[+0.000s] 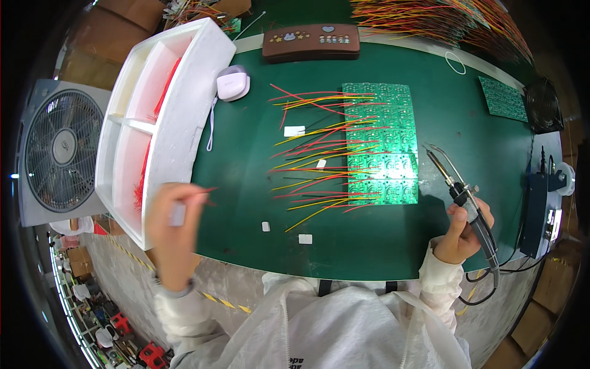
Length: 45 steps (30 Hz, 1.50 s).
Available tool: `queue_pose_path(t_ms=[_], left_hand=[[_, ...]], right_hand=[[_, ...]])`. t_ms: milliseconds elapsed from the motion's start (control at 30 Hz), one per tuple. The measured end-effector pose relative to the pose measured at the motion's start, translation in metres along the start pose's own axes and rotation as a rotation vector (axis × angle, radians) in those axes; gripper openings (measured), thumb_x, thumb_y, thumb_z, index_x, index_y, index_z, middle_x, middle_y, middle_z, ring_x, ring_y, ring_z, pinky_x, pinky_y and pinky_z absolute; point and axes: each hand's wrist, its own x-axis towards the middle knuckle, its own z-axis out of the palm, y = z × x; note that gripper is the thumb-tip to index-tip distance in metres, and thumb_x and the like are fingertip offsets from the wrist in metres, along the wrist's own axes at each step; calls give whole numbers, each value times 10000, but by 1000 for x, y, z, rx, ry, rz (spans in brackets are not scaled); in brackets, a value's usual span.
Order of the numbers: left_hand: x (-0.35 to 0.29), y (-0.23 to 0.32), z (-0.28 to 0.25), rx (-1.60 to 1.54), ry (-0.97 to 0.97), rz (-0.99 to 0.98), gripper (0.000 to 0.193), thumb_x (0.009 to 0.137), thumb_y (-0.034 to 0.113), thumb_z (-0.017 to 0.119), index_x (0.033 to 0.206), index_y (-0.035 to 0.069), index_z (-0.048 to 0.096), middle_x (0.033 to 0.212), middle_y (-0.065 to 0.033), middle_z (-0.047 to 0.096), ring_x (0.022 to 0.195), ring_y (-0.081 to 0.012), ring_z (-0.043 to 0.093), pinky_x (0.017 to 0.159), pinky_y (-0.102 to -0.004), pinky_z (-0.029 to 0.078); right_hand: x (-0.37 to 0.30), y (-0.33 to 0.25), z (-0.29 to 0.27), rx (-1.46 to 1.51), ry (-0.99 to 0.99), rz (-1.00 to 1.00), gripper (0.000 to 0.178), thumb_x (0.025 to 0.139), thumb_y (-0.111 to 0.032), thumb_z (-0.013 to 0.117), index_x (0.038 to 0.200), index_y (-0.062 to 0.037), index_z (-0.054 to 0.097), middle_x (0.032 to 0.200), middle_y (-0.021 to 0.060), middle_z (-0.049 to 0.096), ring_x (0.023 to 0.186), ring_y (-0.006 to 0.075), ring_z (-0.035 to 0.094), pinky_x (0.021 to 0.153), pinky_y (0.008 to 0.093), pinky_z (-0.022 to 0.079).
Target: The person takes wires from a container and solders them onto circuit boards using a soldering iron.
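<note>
My right hand [462, 232] is closed round the grey handle of a soldering iron [455, 186]. A thin curved metal tube runs beside the iron's tip, which points up and left, just right of the green circuit board panel [386, 136]. Red, yellow and black wires [319, 144] stick out leftward from that panel across the mat. My left hand [175, 224], smeared by motion, is beside the white foam box [175, 144]. Its fingers are pinched on a short red wire [210, 192]. More red wires [144, 175] lie in the box's compartments.
A brown pencil case [311, 43] and a white earbud case [233, 83] lie on the green mat [246, 166]. Small white pieces [305, 238] are scattered there. Wire bundles [442, 24] fill the far right. Another circuit board [503, 98] lies right; a large fan [63, 144] stands left.
</note>
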Motion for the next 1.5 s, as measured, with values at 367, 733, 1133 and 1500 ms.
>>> queue_pose_path(t_ms=[367,733,1133,1500], left_hand=[[-1,-34,60,-24,42,72,67,702,-41,552,754,-8,524,854,-96,509,646,-210,516,600,-266,421],[-1,79,129,-412,-55,254,149,646,-10,644,784,36,613,723,-61,545,647,-187,516,555,-274,396],[9,82,159,-316,-27,302,131,638,11,652,741,62,589,731,-29,511,681,-183,486,602,-281,384],[9,79,161,-366,-54,282,135,638,-3,650,739,63,590,736,-13,500,687,-157,480,603,-270,380]], right_hand=[[0,-5,2,-9,-8,-9,263,801,-159,533,969,24,447,841,112,520,636,127,496,586,231,423],[-8,-3,-5,15,-29,66,317,695,-27,631,954,-1,449,870,120,493,757,164,485,720,259,396],[-4,-19,-4,78,-28,204,228,719,-135,605,791,5,440,582,76,477,465,109,435,435,197,356],[-7,-15,-7,48,-69,205,259,706,-143,643,773,0,437,512,44,493,500,111,451,497,207,377]])
